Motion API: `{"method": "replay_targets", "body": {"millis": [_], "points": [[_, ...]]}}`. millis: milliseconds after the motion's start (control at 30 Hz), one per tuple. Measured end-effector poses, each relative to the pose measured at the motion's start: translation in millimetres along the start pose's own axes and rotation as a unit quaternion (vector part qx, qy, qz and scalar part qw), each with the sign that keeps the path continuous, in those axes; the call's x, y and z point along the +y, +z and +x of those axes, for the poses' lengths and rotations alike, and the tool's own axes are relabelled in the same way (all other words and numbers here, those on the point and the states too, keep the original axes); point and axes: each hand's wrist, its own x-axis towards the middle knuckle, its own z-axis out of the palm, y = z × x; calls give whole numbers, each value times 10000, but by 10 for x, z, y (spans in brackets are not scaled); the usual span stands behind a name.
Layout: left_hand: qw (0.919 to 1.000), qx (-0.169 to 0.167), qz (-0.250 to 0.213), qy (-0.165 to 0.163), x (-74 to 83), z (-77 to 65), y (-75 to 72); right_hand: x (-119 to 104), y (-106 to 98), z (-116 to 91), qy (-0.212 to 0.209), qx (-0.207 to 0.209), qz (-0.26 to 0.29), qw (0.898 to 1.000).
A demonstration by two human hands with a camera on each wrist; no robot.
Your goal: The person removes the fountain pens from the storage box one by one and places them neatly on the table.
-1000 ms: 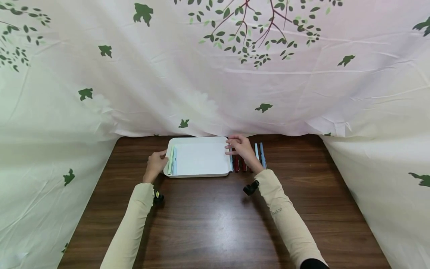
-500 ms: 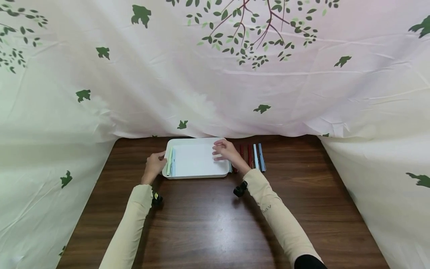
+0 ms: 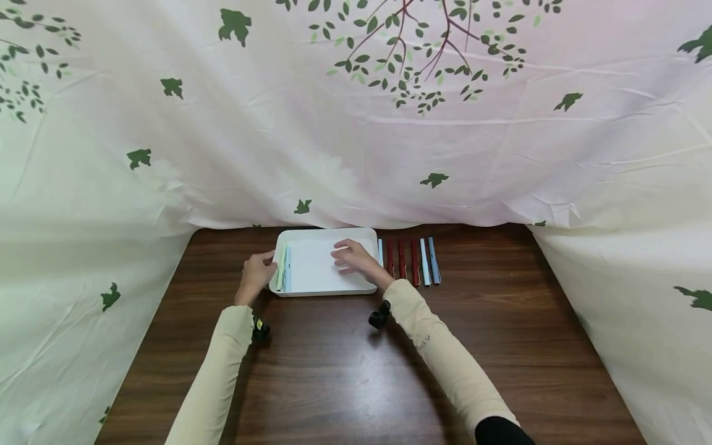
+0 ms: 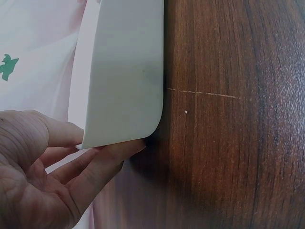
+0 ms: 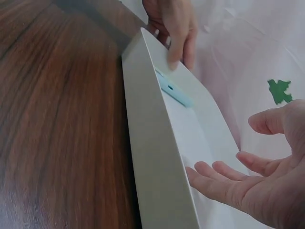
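Observation:
A white rectangular tray (image 3: 314,262) lies near the back of the table. My left hand (image 3: 256,275) pinches its left end; in the left wrist view the thumb is at the rim and the fingers (image 4: 107,164) are against the outer wall. Inside, along that end, lie a pale green pen (image 3: 280,269) and a light blue pen (image 3: 287,272). My right hand (image 3: 356,261) hovers over the tray's right half, holding nothing. In the right wrist view its fingers (image 5: 219,183) are spread and slightly bent, overlapping the near wall's edge.
Right of the tray is a row of pens: a light blue pen (image 3: 381,250) close to the tray's edge, three dark red pens (image 3: 402,259), another light blue pen (image 3: 425,262) and a blue pen (image 3: 434,262). A patterned curtain (image 3: 356,154) hangs behind the brown table (image 3: 356,358).
My right hand has moved left from the tray's right edge to over its interior, uncovering the pens on the right. My left hand has kept its hold on the tray.

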Motion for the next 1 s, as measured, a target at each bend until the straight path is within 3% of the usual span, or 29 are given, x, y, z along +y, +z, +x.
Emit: {"method": "replay_targets", "body": {"millis": [533,767,1000], "points": [[9999,24,144,68,53,26,-6,-35,319,23,148,-327,13,9994],[9997,47,198,-113,36,5,-15,-14,573,84,215,-336,55,9992],[9999,-14,108,-17,42,22,-10,-40,811,139,261,-258,-31,9993]]}}
